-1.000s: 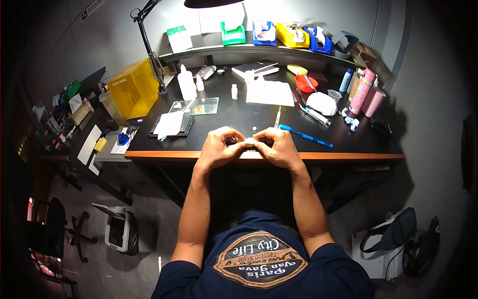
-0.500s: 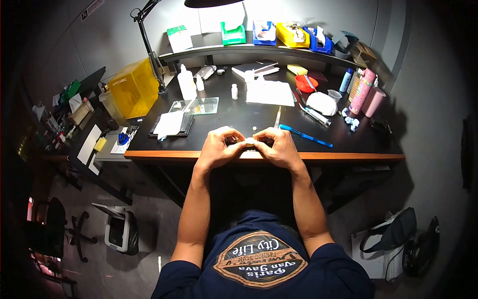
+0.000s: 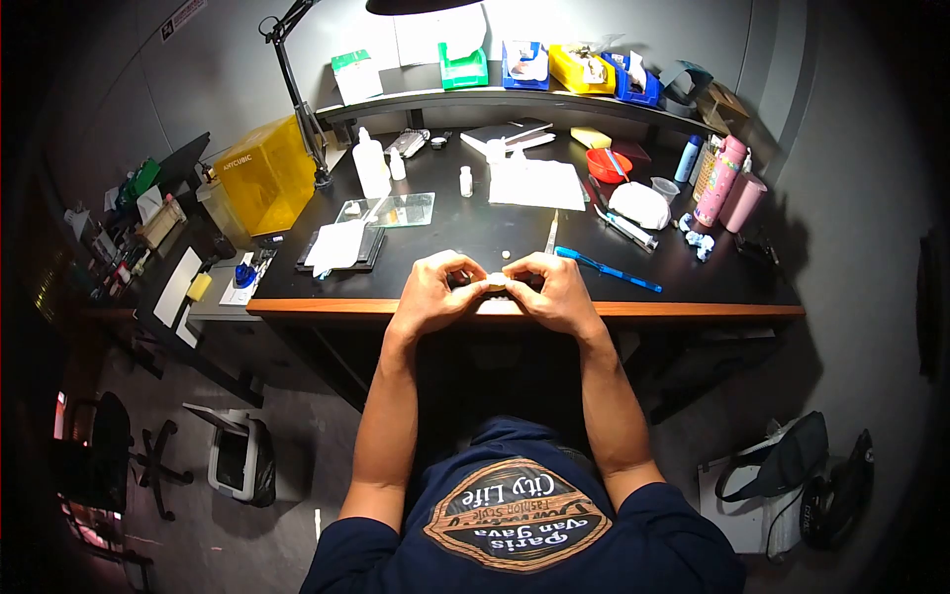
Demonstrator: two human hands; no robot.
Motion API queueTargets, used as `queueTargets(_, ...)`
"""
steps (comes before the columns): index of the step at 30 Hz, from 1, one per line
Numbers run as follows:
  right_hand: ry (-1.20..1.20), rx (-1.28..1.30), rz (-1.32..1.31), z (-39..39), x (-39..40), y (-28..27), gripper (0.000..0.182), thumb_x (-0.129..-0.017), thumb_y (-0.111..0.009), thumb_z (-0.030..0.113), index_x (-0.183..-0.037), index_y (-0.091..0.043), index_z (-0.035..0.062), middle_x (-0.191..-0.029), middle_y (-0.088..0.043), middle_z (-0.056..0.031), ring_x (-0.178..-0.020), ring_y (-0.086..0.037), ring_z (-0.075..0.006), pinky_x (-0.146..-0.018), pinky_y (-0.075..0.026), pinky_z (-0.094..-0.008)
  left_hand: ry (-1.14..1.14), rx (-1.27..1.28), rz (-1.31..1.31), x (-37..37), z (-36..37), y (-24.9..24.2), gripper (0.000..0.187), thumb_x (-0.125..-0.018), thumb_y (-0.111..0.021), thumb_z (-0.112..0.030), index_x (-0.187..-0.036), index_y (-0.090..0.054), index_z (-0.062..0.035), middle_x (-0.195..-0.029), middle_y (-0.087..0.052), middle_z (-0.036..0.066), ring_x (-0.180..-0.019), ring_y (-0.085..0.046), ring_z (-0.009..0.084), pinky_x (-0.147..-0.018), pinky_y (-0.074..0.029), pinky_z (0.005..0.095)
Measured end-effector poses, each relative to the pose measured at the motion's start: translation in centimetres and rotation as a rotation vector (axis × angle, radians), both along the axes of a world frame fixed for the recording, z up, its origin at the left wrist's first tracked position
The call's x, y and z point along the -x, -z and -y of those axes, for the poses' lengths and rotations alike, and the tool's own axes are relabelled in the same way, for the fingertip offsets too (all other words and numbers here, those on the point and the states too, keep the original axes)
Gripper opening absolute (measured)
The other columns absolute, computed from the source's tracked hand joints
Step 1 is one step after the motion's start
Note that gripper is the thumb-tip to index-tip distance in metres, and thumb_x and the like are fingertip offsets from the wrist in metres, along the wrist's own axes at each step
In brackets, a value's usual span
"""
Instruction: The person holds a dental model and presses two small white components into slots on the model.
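Observation:
At the front edge of the black desk, my left hand (image 3: 437, 290) and my right hand (image 3: 550, 290) meet fingertip to fingertip. Between them they pinch a small pale yellowish piece (image 3: 497, 281), mostly covered by the fingers and too small to name. Both hands are closed on it. A tiny whitish round bit (image 3: 506, 254) lies on the desk just beyond the fingers. Beside my right hand rest a slim pointed tool (image 3: 552, 234) and a blue pen-like tool (image 3: 609, 270).
On the left are a glass plate (image 3: 401, 210), a black pad (image 3: 368, 249) with white cloth and a white bottle (image 3: 371, 163). Paper sheets (image 3: 536, 185), a red bowl (image 3: 607, 166) and a pink bottle (image 3: 719, 183) stand farther back. Below runs the wooden desk edge (image 3: 693, 311).

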State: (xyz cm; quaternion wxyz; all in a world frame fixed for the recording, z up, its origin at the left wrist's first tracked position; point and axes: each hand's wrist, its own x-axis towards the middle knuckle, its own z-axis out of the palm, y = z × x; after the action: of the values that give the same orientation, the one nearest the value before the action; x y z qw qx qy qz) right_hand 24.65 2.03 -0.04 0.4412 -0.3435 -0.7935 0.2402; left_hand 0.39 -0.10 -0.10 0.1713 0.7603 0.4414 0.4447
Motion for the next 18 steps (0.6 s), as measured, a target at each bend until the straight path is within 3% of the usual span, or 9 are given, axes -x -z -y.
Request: queueTargets(18,0.007,0.010,0.004,0.20,0.02,-0.24,0.023,-0.092,-0.081,0.015,-0.106,-0.082,-0.0033,-0.098,-0.082,-0.0195,-0.090,-0.081,-0.0287,-0.083,-0.063,-0.0369,0.015,-0.026,0.009,0.01,-0.04,0.08,0.024,-0.089,-0.092,-0.021,-0.099,-0.082,-0.0023,-0.091,-0.078,0.008,-0.080,-0.070,0.0117,-0.072,-0.058,0.0297)
